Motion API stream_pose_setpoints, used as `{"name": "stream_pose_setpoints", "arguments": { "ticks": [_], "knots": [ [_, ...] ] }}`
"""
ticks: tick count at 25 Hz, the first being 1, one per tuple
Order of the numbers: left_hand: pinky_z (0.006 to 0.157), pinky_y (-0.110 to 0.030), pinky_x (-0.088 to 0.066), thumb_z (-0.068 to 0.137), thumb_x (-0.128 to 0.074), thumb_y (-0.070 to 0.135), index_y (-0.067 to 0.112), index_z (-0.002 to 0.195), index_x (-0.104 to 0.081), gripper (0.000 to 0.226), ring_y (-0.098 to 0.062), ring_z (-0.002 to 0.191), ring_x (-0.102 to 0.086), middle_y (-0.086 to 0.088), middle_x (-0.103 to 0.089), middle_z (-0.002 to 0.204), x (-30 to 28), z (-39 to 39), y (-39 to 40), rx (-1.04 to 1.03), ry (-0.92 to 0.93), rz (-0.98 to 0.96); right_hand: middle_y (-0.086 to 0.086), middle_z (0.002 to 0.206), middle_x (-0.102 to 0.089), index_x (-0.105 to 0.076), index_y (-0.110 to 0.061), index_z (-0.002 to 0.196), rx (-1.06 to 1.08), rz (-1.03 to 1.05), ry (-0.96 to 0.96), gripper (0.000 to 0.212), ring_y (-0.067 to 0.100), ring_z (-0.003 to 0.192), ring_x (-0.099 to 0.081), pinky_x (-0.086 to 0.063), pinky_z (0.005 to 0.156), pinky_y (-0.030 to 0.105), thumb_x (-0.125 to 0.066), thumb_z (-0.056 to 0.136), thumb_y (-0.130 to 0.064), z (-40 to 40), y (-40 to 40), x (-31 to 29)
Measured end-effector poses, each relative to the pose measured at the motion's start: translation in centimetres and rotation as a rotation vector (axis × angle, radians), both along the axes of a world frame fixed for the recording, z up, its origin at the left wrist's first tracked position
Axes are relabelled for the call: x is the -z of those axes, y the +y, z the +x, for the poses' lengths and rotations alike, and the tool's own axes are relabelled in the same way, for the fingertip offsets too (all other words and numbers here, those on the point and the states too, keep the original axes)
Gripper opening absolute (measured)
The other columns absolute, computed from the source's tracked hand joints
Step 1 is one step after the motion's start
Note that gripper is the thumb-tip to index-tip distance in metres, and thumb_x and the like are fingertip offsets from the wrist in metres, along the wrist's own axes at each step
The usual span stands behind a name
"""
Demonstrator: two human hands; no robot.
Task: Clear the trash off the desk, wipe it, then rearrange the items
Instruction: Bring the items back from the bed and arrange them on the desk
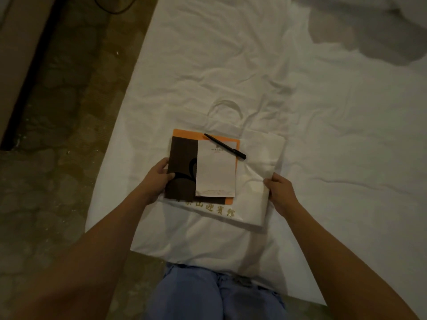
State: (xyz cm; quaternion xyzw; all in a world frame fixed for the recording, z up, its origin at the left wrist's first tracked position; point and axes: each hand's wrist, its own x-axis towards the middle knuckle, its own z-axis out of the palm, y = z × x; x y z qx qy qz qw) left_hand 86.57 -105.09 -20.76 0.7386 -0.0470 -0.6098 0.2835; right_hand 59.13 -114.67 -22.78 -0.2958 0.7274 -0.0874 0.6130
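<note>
White bedsheet (231, 65) underneath. Left hand (157, 179) pinches the brown folder (182, 162), right hand (280, 192) grips the floppy paper bag (254, 204); loose pen (225, 146) probably rolls, so keep it level.

We've got a bed with a wrinkled white sheet (231, 65) filling most of the frame, and a white plastic bag (208, 239) lying lower center on it.
</note>
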Motion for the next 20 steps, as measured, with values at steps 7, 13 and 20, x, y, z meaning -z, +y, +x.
{"name": "stream_pose_setpoints", "arguments": {
  "ticks": [7,13,20],
  "knots": [
    [0.07,-0.029,-0.05,0.095,-0.033,-0.007,0.018,0.131,-0.042,0.045,-0.025,0.096,-0.057,-0.011,-0.057,0.109,-2.1,-0.8,0.8,-0.005,0.021,-0.079,0.013,0.098,-0.063,-0.064,-0.004,0.107,0.084,-0.049,-0.001,0.034,0.024,0.076,-0.058,-0.048,0.074,0.035,-0.043,0.085,0.012,-2.6,0.6,-1.7],
    [0.081,-0.039,-0.048,0.096,-0.034,-0.004,0.023,0.134,-0.041,0.047,-0.021,0.09,-0.058,-0.012,-0.057,0.113,-7.5,-0.8,1.5,0.094,-0.008,-0.103,0.015,0.104,-0.062,-0.061,-0.003,0.117,0.195,-0.103,-0.017,0.037,0.028,0.081,-0.06,-0.049,0.079,0.039,-0.05,0.084,0.01,-6.1,2.6,-7.4],
    [0.077,-0.04,-0.05,0.095,-0.034,-0.004,0.023,0.134,-0.04,0.048,-0.024,0.093,-0.056,-0.011,-0.052,0.118,-17.5,-3.3,0.4,0.267,-0.045,-0.17,0.017,0.109,-0.058,-0.054,0.005,0.126,0.447,-0.179,-0.037,0.039,0.027,0.077,-0.057,-0.048,0.071,0.035,-0.049,0.087,0.01,-11.5,6.8,-16.1]
  ]
}}
